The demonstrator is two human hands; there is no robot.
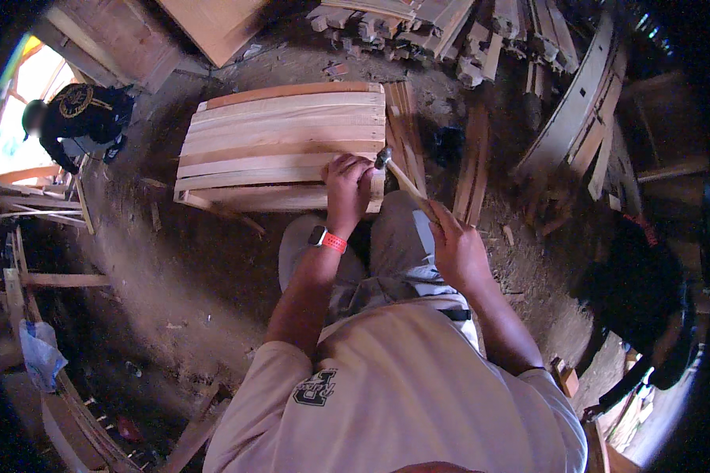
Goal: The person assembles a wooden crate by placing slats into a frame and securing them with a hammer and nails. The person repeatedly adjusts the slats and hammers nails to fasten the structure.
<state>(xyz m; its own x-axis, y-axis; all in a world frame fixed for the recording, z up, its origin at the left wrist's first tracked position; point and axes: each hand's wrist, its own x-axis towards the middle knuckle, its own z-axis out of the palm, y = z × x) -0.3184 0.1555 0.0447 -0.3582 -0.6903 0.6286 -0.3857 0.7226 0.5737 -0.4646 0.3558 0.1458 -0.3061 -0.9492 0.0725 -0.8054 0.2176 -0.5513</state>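
Note:
A slatted wooden panel point(284, 130) of pale boards lies in front of my knees. At its near right corner, my left hand point(347, 183) rests with the fingers curled together; whatever is between them is too small or hidden to make out. My right hand point(459, 254) is wrapped around the wooden handle of a hammer point(409, 183). The hammer's metal head is beside my left fingertips, over the panel's right end; I cannot tell whether it touches the wood.
Loose planks point(473, 162) lie right of the panel. Stacked timber point(418, 31) fills the far side, with long boards point(572, 110) leaning at right. One person point(87, 118) bends at far left; another point(639, 292) in dark clothes is at right. A plastic bag point(42, 355) hangs at left.

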